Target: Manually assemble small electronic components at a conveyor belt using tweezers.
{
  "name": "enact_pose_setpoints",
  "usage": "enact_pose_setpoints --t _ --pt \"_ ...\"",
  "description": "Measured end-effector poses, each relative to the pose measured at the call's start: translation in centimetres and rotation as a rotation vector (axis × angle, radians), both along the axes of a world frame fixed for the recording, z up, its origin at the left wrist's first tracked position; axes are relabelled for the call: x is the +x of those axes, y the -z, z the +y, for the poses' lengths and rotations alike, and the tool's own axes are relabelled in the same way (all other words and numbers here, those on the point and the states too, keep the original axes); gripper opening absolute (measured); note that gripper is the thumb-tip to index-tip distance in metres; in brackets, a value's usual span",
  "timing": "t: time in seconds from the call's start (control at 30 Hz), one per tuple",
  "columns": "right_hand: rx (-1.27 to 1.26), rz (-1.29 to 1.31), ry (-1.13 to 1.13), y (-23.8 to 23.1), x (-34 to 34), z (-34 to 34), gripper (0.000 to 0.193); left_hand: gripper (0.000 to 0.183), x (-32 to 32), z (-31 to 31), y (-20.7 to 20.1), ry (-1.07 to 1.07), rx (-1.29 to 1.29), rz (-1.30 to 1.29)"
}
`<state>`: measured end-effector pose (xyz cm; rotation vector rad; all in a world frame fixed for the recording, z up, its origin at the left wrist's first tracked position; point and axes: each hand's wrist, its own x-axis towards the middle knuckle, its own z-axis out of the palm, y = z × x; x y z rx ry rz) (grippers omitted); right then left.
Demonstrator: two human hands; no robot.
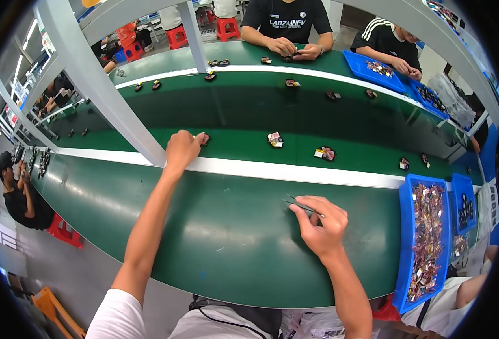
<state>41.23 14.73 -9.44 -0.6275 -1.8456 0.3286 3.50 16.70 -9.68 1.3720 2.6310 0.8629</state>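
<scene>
My left hand [182,149] reaches over the white rail to the dark green conveyor belt. Its fingers are closed at the edge of a small black part with a reddish piece on it [204,139]. My right hand [324,225] is above the green worktop [232,226], pinching thin metal tweezers [290,201] whose tips point left and look slightly apart, with nothing seen between them. On the belt to the right of my left hand lie a small black part with a pale label [275,140] and another with yellow and red pieces [324,153].
A long blue tray [407,237] of many small reddish pieces stands at the right, next to a smaller blue tray [471,189] with black parts. A grey frame post [108,85] rises by my left hand. Across the belt, two people work beside another blue tray [359,69].
</scene>
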Motion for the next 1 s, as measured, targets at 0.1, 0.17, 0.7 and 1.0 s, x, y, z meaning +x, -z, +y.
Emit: enact_pose_setpoints --t 0.1,0.17,0.7,1.0 --pt "-0.002 -0.003 0.006 0.2 -0.1 0.1 0.020 0.043 -0.4 0.4 -0.1 -0.124 -0.001 0.081" --pt "0.002 0.001 0.015 -0.1 -0.2 0.1 0.021 0.041 -1.2 0.8 -0.2 -0.167 -0.034 -0.001" --pt "-0.732 0.341 -0.066 -0.5 2.6 0.0 0.014 0.019 11.2 -3.3 -3.1 0.459 0.226 -0.842" --pt "-0.830 0.418 -0.123 -0.8 3.7 1.1 0.011 0.013 19.2 -5.6 -0.4 0.637 0.027 -1.021"
